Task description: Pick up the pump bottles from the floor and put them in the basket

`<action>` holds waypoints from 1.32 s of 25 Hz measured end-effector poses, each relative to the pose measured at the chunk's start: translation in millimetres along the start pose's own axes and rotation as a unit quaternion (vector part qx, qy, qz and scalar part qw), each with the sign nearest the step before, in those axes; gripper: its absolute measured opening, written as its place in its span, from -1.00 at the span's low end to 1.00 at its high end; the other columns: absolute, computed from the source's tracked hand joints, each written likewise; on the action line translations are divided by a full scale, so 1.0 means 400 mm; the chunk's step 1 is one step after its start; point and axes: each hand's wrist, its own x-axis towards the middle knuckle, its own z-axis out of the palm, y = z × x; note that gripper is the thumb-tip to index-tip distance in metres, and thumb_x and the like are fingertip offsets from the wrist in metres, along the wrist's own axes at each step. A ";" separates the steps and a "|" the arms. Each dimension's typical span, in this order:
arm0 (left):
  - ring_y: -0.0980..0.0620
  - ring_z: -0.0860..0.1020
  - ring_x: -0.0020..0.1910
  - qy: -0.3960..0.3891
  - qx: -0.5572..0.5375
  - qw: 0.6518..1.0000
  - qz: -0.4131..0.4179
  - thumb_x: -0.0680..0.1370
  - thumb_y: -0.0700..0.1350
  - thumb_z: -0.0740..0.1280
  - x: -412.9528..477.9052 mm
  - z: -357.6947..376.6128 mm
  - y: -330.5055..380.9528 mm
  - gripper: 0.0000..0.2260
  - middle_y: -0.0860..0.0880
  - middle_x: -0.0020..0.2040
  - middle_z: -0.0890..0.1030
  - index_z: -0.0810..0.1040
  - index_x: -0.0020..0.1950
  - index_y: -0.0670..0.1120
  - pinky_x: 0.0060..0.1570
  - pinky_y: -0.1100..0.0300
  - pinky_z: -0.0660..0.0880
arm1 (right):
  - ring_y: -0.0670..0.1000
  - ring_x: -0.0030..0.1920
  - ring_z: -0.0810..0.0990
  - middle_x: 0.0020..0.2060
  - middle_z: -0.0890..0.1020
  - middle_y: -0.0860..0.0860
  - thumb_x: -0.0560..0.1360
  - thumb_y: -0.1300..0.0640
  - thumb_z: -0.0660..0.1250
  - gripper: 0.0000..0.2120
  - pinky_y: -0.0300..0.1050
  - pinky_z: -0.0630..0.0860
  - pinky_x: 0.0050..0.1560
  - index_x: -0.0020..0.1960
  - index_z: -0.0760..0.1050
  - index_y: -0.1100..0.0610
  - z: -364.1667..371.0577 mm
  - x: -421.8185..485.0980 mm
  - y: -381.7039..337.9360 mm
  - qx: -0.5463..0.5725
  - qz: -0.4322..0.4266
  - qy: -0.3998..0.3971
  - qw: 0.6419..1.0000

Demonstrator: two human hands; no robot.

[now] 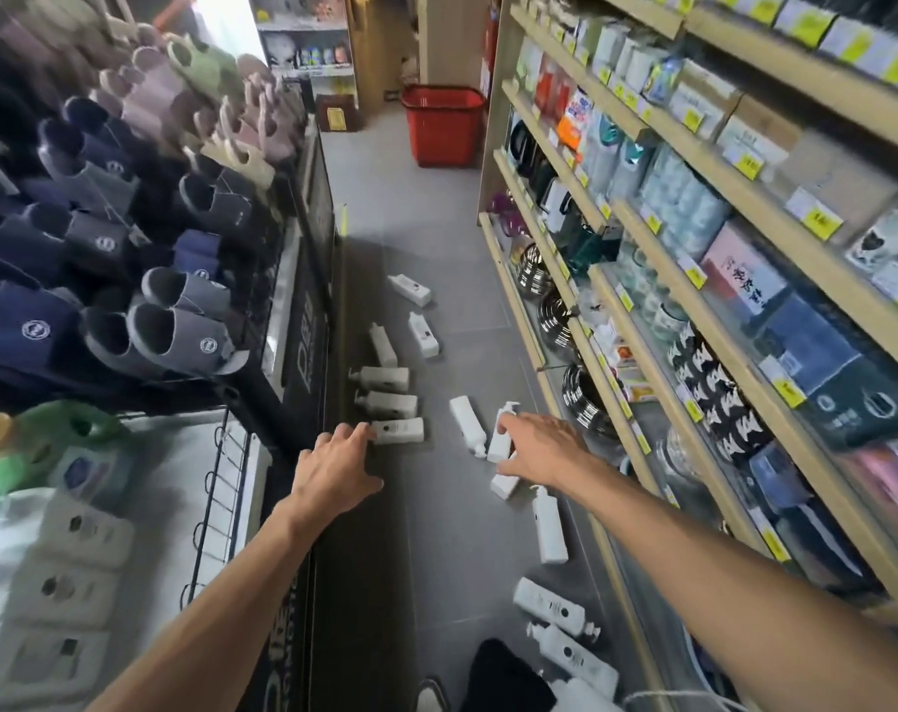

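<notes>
white plastic pump bottles [385, 378]: lying on their sides, scattered along the grey floor [436, 531] of the aisle; three in a row beside the slipper rack [180, 321], others nearer the shelves [796, 87], two more at the bottom of view.
red basket [444, 136]: upright on the floor at the far end of the aisle, well apart from the bottles.
left hand [334, 470]: grip apart, fingers spread, palm down, holding nothing; fingertips by the nearest bottle of the row, contact unclear.
right hand [539, 444]: grip apart, fingers stretched over a bottle near the shelves; touching or not, cannot tell.
shelves: wooden, right of the aisle, boxed goods, yellow price tags [819, 221].
</notes>
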 end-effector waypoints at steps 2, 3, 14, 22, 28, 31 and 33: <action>-0.09 0.42 0.28 -0.021 0.001 1.000 -0.004 0.45 0.08 0.47 0.081 0.002 -0.005 -0.39 0.00 0.30 0.45 0.31 0.44 0.10 0.21 -0.07 0.43 | 0.13 0.24 0.54 0.24 0.57 -0.01 0.46 -0.15 0.45 -0.49 0.00 0.41 0.13 0.32 0.41 -0.02 -0.033 0.093 0.019 0.014 0.002 0.007 1.000; -0.09 0.42 0.28 -0.032 0.004 0.999 -0.006 0.45 0.08 0.47 0.119 0.005 -0.006 -0.38 0.00 0.31 0.45 0.30 0.45 0.10 0.23 -0.08 0.43 | 0.13 0.24 0.54 0.24 0.58 0.00 0.46 -0.14 0.46 -0.50 0.01 0.42 0.15 0.31 0.41 -0.01 -0.045 0.139 0.032 0.019 0.005 0.004 1.000; -0.08 0.43 0.27 -0.061 0.003 0.997 -0.057 0.46 0.08 0.45 0.518 -0.053 -0.030 -0.40 0.00 0.29 0.44 0.31 0.44 0.11 0.21 -0.04 0.43 | 0.08 0.13 0.60 0.15 0.63 -0.05 0.46 -0.13 0.47 -0.57 0.04 0.51 0.17 0.23 0.43 -0.02 -0.128 0.615 0.180 0.021 0.008 -0.054 0.998; -0.10 0.43 0.26 -0.093 -0.031 0.992 -0.076 0.44 0.06 0.46 0.778 -0.077 -0.124 -0.42 0.01 0.26 0.45 0.32 0.40 0.12 0.20 -0.05 0.42 | 0.09 0.14 0.58 0.18 0.61 -0.02 0.50 -0.11 0.42 -0.59 0.05 0.50 0.16 0.26 0.42 0.00 -0.167 0.913 0.145 -0.025 0.005 -0.094 0.995; -0.08 0.41 0.30 -0.129 -0.021 0.990 -0.047 0.46 0.03 0.44 0.990 -0.100 -0.252 -0.41 0.01 0.29 0.43 0.29 0.44 0.12 0.26 -0.05 0.40 | 0.10 0.15 0.58 0.16 0.61 0.01 0.51 -0.10 0.41 -0.58 0.12 0.46 0.25 0.28 0.42 0.03 -0.173 1.104 0.066 -0.043 0.047 -0.108 0.992; -0.08 0.41 0.32 -0.138 -0.002 0.990 -0.032 0.46 0.05 0.45 1.082 -0.115 -0.297 -0.39 0.02 0.31 0.43 0.29 0.46 0.13 0.27 -0.06 0.41 | 0.14 0.19 0.57 0.19 0.60 0.03 0.52 -0.11 0.39 -0.59 0.12 0.49 0.21 0.27 0.41 0.03 -0.179 1.173 0.047 -0.032 0.061 -0.095 0.993; -0.07 0.41 0.32 -0.139 0.001 0.990 -0.024 0.47 0.07 0.45 1.125 -0.121 -0.312 -0.40 0.02 0.31 0.43 0.29 0.46 0.13 0.28 -0.06 0.41 | 0.15 0.21 0.55 0.21 0.59 0.04 0.52 -0.12 0.38 -0.59 0.11 0.49 0.20 0.27 0.40 0.04 -0.176 1.202 0.044 -0.021 0.071 -0.099 0.992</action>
